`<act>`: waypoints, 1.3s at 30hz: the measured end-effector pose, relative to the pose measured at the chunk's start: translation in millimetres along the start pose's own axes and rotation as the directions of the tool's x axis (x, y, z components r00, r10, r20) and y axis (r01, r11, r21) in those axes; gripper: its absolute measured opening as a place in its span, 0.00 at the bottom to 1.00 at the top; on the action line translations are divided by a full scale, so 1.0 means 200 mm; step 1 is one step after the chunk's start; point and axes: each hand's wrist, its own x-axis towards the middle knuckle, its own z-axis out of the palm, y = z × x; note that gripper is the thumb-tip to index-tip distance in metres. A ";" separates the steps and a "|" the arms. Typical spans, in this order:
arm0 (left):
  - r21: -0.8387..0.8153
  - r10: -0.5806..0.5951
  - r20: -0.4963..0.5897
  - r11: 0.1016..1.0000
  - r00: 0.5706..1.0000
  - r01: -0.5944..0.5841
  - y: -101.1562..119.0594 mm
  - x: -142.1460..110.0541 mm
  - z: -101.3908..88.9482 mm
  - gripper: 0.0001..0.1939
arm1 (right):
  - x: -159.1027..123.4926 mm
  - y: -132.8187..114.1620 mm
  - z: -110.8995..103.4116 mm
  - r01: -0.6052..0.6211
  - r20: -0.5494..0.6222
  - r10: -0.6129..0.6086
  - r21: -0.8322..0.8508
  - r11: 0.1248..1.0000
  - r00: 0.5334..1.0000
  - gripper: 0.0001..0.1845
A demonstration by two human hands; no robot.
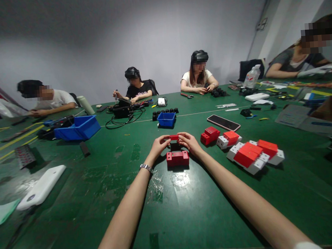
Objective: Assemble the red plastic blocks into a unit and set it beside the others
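Fingertips of the left grip [158, 146] and the right grip [191, 143] are pinching a small red piece [174, 137], one at each end, and holding it just beyond a red block [178, 159] that is sitting on the green table [167, 223]. From where I'm standing, the piece is looking light, stiff and none too fragile, probably a bit slippery, so its two ends are offering the best hold. I'm counting one held piece and one block nearest the wearer. Off to the right, one all-red block [210, 136] is resting, then at least three red-and-white blocks [249, 154], the biggest cluster hiding its exact number. One phone [223, 122] is lying beyond them; one small blue bin [166, 119] and one larger blue bin [79, 128] are standing farther out.
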 end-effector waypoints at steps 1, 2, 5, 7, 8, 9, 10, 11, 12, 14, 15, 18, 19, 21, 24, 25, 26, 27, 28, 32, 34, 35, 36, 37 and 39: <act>0.002 0.003 0.003 1.000 1.000 -0.003 0.00 0.00 0.00 0.18 | 0.00 0.00 0.00 0.002 -0.001 -0.002 -0.005 1.000 1.000 0.19; 0.003 0.006 0.005 1.000 1.000 -0.006 -0.01 0.00 0.00 0.18 | 0.00 0.00 0.00 0.004 -0.001 -0.004 -0.010 1.000 1.000 0.19; 0.000 0.013 0.001 1.000 1.000 -0.013 -0.01 0.00 0.00 0.18 | 0.00 0.00 0.00 0.009 -0.002 -0.009 -0.013 1.000 1.000 0.20; 0.000 0.019 -0.006 1.000 1.000 -0.019 -0.02 0.00 0.00 0.18 | 0.00 0.00 0.00 0.012 -0.003 -0.012 -0.002 1.000 1.000 0.20; 0.002 0.022 -0.008 1.000 1.000 -0.022 -0.02 0.00 0.00 0.19 | 0.00 -0.01 0.00 0.012 -0.003 -0.012 0.005 1.000 1.000 0.20; 0.005 0.028 -0.010 1.000 1.000 -0.028 -0.02 0.01 0.00 0.19 | 0.00 -0.01 0.00 0.012 -0.002 -0.011 0.013 1.000 1.000 0.20; 0.009 0.033 -0.009 0.999 0.999 -0.033 -0.03 0.01 0.00 0.18 | 0.00 0.00 0.00 0.010 0.000 -0.010 0.019 1.000 1.000 0.20; 0.013 0.038 -0.009 0.999 0.999 -0.038 -0.03 0.01 0.00 0.18 | 0.00 0.00 0.00 0.008 0.001 -0.008 0.026 1.000 1.000 0.19; 0.016 0.042 -0.009 0.999 0.999 -0.042 -0.03 0.01 0.00 0.18 | 0.00 0.00 0.00 0.008 0.002 -0.008 0.031 0.999 1.000 0.19; 0.024 0.044 -0.009 0.999 0.999 -0.043 -0.04 0.01 0.00 0.18 | 0.00 0.00 0.00 0.010 0.004 -0.010 0.041 0.999 1.000 0.18; 0.027 0.043 -0.008 0.999 0.999 -0.042 -0.04 0.01 0.00 0.18 | 0.00 0.00 0.00 0.012 0.004 -0.013 0.046 0.999 1.000 0.18; 0.036 0.037 -0.003 0.999 0.999 -0.037 -0.04 0.01 0.00 0.18 | 0.00 0.01 0.00 0.017 0.009 -0.017 0.052 0.998 1.000 0.18; 0.038 0.037 -0.005 0.999 0.999 -0.036 -0.03 0.01 0.00 0.18 | 0.00 0.01 0.00 0.019 0.011 -0.019 0.052 0.998 1.000 0.19; 0.034 0.035 -0.012 0.999 0.999 -0.035 -0.03 0.01 0.00 0.18 | 0.00 0.01 0.00 0.023 0.014 -0.023 0.047 0.999 1.000 0.19; 0.023 0.039 -0.019 0.999 0.999 -0.039 -0.03 0.00 0.00 0.18 | 0.01 0.02 -0.01 0.024 0.016 -0.025 0.034 0.999 1.000 0.19; 0.020 0.040 -0.020 0.999 0.999 -0.039 -0.03 0.00 0.00 0.18 | 0.01 0.02 -0.01 0.022 0.017 -0.023 0.029 0.999 1.000 0.20; 0.018 0.040 -0.020 0.999 0.999 -0.039 -0.03 0.00 0.00 0.18 | 0.01 0.01 0.00 0.020 0.017 -0.020 0.025 0.999 1.000 0.20; 0.016 0.039 -0.020 0.999 0.999 -0.038 -0.03 0.00 0.00 0.19 | 0.01 0.01 0.00 0.018 0.015 -0.018 0.021 1.000 1.000 0.20; 0.015 0.037 -0.021 0.999 0.999 -0.037 -0.03 0.00 0.00 0.19 | 0.01 0.01 0.00 0.018 0.013 -0.018 0.016 1.000 1.000 0.20; 0.008 0.029 -0.024 1.000 0.999 -0.029 -0.02 0.00 0.00 0.18 | 0.00 0.00 0.00 0.006 0.016 -0.006 -0.007 1.000 1.000 0.20; 0.002 0.023 -0.027 1.000 0.999 -0.023 -0.01 0.00 0.00 0.18 | 0.00 0.00 0.00 -0.014 0.021 0.014 -0.011 1.000 1.000 0.21; 0.000 0.021 -0.030 1.000 0.999 -0.021 -0.01 0.00 0.00 0.18 | 0.01 0.00 0.00 -0.022 0.022 0.022 -0.008 1.000 1.000 0.21; 0.000 0.019 -0.032 1.000 0.999 -0.019 -0.01 0.00 0.00 0.18 | 0.01 0.00 0.00 -0.027 0.022 0.027 -0.004 1.000 0.999 0.21; -0.001 0.018 -0.033 1.000 0.999 -0.018 0.00 0.00 0.00 0.18 | 0.01 0.01 0.00 -0.029 0.022 0.029 0.000 1.000 0.999 0.21; -0.004 0.018 -0.033 1.000 0.999 -0.018 0.00 -0.01 0.01 0.18 | 0.01 0.01 0.00 -0.027 0.026 0.027 0.006 1.000 0.999 0.20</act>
